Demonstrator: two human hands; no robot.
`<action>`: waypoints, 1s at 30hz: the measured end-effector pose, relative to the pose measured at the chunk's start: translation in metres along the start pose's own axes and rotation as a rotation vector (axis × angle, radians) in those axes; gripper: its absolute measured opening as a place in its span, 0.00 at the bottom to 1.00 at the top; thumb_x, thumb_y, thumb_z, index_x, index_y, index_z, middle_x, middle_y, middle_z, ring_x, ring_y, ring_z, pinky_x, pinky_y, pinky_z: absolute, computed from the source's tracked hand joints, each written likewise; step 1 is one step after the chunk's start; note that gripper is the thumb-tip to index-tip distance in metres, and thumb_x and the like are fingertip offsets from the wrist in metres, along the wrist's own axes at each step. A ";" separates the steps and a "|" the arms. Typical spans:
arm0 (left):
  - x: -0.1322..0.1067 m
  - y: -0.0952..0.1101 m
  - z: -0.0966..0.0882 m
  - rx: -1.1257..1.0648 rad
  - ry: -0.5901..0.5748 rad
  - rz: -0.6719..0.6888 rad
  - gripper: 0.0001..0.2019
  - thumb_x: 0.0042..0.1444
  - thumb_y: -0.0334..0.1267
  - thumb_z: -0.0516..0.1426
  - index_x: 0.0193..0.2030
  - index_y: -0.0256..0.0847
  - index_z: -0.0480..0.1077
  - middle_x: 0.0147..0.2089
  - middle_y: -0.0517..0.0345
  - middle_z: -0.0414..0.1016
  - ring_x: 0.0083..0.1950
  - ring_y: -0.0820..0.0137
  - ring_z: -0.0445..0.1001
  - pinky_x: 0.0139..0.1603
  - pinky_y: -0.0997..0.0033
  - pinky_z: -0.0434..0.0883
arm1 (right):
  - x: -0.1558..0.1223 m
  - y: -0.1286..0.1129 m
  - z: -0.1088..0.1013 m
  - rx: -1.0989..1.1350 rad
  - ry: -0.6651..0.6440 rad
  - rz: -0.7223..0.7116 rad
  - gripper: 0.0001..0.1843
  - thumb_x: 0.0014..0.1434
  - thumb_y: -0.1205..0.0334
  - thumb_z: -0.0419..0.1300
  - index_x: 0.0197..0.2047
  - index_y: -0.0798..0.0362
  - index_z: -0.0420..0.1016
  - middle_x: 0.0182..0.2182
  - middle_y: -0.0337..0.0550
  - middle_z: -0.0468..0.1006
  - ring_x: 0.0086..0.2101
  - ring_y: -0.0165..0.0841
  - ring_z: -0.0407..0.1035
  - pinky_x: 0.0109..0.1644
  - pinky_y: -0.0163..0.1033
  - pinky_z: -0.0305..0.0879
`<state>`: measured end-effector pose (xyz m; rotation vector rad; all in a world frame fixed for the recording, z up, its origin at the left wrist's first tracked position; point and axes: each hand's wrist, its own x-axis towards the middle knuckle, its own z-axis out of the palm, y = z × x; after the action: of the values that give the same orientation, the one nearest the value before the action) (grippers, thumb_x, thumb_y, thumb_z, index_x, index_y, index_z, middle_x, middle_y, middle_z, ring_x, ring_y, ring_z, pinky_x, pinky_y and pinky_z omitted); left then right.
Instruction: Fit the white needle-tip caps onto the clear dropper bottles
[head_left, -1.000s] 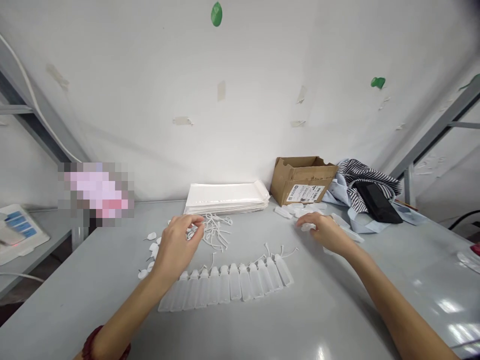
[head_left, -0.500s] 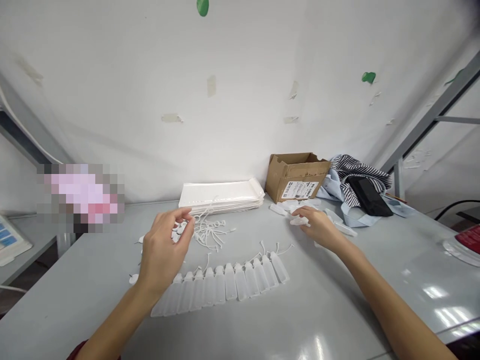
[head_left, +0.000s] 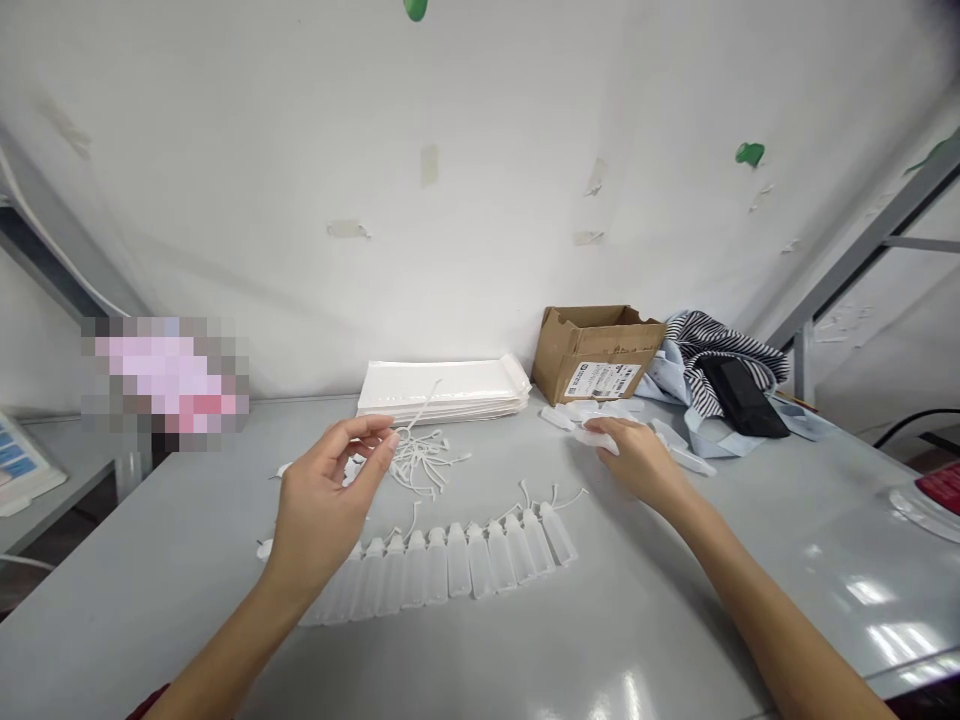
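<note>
My left hand (head_left: 326,500) is raised over the left part of the table, thumb and forefinger pinched on a thin white cord (head_left: 426,405) that sticks up past the fingertips. Beneath and beyond it lies a loose heap of white cords (head_left: 424,462). At the right, my right hand (head_left: 641,460) has its fingers closed on a small translucent plastic bottle (head_left: 598,439), beside a pile of similar bottles (head_left: 559,418). A row of translucent bottles (head_left: 459,565) lies side by side in front of me, several with white cords at their necks. My left forearm hides the row's left end.
White padded envelopes (head_left: 442,383) are stacked against the wall. A cardboard box (head_left: 592,360) stands behind the bottle pile, with striped cloth (head_left: 720,345) and a black phone-like object (head_left: 742,395) to its right. Small white pieces (head_left: 264,550) lie at the left.
My right hand's fingers have closed more on one bottle at the pile, and it now shows lengthwise. The left hand keeps its pinch on the cord. The view has shifted slightly.
</note>
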<state>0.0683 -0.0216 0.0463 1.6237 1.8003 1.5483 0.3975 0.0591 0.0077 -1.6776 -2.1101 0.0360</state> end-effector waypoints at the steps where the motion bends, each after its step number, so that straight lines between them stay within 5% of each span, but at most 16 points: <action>1: -0.002 0.002 0.001 -0.027 -0.017 -0.027 0.10 0.53 0.46 0.60 0.38 0.45 0.75 0.38 0.61 0.78 0.38 0.69 0.75 0.40 0.72 0.74 | -0.002 -0.006 0.000 0.035 0.031 -0.033 0.17 0.51 0.76 0.55 0.43 0.56 0.76 0.43 0.53 0.80 0.44 0.47 0.74 0.46 0.47 0.68; 10: -0.033 0.014 0.022 -0.218 -0.316 -0.126 0.08 0.53 0.45 0.60 0.36 0.46 0.76 0.31 0.60 0.78 0.32 0.68 0.77 0.33 0.72 0.77 | -0.044 -0.092 0.013 0.417 0.130 -0.486 0.11 0.62 0.66 0.56 0.49 0.49 0.68 0.42 0.44 0.79 0.43 0.35 0.73 0.46 0.41 0.71; 17: -0.044 0.017 0.029 -0.217 -0.397 -0.100 0.08 0.54 0.45 0.58 0.35 0.46 0.75 0.30 0.61 0.79 0.28 0.70 0.77 0.26 0.75 0.75 | -0.054 -0.106 0.015 0.587 0.048 -0.586 0.13 0.61 0.71 0.56 0.49 0.54 0.69 0.40 0.50 0.77 0.40 0.37 0.73 0.42 0.42 0.73; 20: -0.046 0.014 0.030 -0.131 -0.333 0.025 0.05 0.57 0.42 0.57 0.37 0.47 0.73 0.33 0.62 0.78 0.32 0.70 0.76 0.31 0.74 0.75 | -0.056 -0.106 0.015 0.614 0.039 -0.607 0.14 0.61 0.72 0.55 0.51 0.54 0.68 0.41 0.51 0.76 0.41 0.37 0.72 0.42 0.42 0.73; 26: -0.053 0.011 0.034 0.007 -0.204 0.487 0.06 0.61 0.30 0.54 0.41 0.45 0.69 0.37 0.57 0.74 0.40 0.67 0.74 0.40 0.68 0.73 | -0.058 -0.106 0.014 0.685 0.060 -0.574 0.16 0.62 0.70 0.55 0.52 0.51 0.67 0.42 0.49 0.75 0.42 0.36 0.72 0.44 0.42 0.73; 30: -0.056 0.011 0.037 0.016 -0.188 0.598 0.09 0.60 0.26 0.54 0.43 0.44 0.68 0.38 0.56 0.73 0.40 0.68 0.74 0.40 0.69 0.73 | -0.056 -0.106 0.014 0.701 0.075 -0.565 0.16 0.62 0.70 0.56 0.52 0.50 0.67 0.42 0.49 0.75 0.42 0.36 0.72 0.43 0.42 0.74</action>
<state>0.1213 -0.0515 0.0159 2.3709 1.2945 1.5174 0.3039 -0.0179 0.0073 -0.6548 -2.0910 0.4674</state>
